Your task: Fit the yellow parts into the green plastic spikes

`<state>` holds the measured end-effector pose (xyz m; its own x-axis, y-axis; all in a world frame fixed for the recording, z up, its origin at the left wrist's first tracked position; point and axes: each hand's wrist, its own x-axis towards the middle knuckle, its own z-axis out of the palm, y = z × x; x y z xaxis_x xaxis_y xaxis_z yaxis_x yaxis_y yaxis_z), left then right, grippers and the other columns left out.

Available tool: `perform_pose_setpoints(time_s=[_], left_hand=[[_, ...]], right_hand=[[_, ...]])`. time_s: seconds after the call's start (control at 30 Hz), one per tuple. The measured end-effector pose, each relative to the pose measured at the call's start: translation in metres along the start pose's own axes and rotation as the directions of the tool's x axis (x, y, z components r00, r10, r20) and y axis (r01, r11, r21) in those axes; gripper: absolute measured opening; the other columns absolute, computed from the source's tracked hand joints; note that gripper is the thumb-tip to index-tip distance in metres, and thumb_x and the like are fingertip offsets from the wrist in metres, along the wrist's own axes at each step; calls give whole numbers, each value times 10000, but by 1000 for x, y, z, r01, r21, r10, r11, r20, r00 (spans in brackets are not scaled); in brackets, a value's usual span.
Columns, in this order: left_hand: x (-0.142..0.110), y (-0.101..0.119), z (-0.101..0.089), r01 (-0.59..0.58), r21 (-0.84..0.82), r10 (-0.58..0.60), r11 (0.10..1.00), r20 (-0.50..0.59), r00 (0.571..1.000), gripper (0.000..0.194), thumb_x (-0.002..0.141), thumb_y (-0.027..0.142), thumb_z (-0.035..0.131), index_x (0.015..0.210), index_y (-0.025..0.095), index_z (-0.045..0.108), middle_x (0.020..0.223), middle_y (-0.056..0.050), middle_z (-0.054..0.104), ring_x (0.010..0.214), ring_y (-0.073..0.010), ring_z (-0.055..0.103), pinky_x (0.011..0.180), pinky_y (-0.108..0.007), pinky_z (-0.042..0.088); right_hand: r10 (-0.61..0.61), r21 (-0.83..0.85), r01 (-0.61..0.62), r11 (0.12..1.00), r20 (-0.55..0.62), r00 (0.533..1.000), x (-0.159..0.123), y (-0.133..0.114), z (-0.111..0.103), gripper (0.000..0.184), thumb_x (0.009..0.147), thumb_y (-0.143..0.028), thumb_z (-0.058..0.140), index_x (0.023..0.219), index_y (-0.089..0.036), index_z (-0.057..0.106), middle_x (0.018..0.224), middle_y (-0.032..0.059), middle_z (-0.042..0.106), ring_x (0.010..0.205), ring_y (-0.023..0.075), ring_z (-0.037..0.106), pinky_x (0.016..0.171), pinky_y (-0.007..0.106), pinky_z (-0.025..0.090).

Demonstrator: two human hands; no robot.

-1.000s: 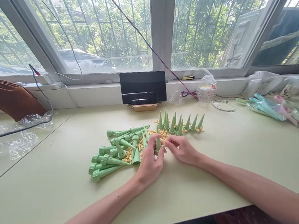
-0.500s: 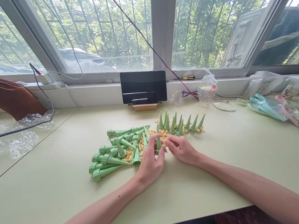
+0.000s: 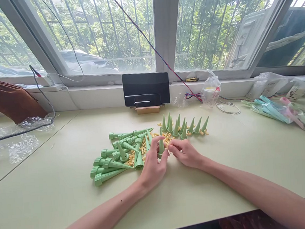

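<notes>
In the head view my left hand (image 3: pixel 154 166) is closed around a green watering spike (image 3: pixel 161 145), which stands point up between thumb and fingers. My right hand (image 3: pixel 185 152) pinches at the spike's right side, where a small yellow valve (image 3: pixel 167 147) shows partly at the fingertips. Left of my hands lies a pile of long green spikes (image 3: pixel 110 177), mostly on their sides. Loose yellow valves (image 3: pixel 131 160) are scattered among and beneath them. Beyond my right hand, several short green cones (image 3: pixel 197 125) stand point up with yellow valves at their bases.
A dark tablet (image 3: pixel 146 84) with a phone (image 3: pixel 147 100) before it leans at the window sill. Back right are a plastic bag with a cup (image 3: pixel 211 92), a coiled white cable (image 3: pixel 229 108) and wrapped pastel items (image 3: pixel 275 110). A brown pouch (image 3: pixel 9 100) and clear wrappers (image 3: pixel 23 149) lie left.
</notes>
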<state>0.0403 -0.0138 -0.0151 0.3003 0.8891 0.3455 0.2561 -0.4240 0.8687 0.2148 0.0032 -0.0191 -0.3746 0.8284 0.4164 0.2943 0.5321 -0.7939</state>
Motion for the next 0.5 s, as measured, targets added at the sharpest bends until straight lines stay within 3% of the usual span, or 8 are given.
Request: perform_pose_setpoints(time_s=[0.5], left_hand=[[-1, 1, 0, -7, -32, 8, 999, 31, 999, 374, 951, 225, 498, 1301, 295, 388, 883, -1, 590, 795, -154, 593, 719, -289, 479]], right_hand=[[-18, -55, 18, 998, -3, 1000, 0, 2, 1, 488, 1024, -442, 372, 632, -185, 510, 542, -32, 481, 494, 99, 410, 534, 243, 355]])
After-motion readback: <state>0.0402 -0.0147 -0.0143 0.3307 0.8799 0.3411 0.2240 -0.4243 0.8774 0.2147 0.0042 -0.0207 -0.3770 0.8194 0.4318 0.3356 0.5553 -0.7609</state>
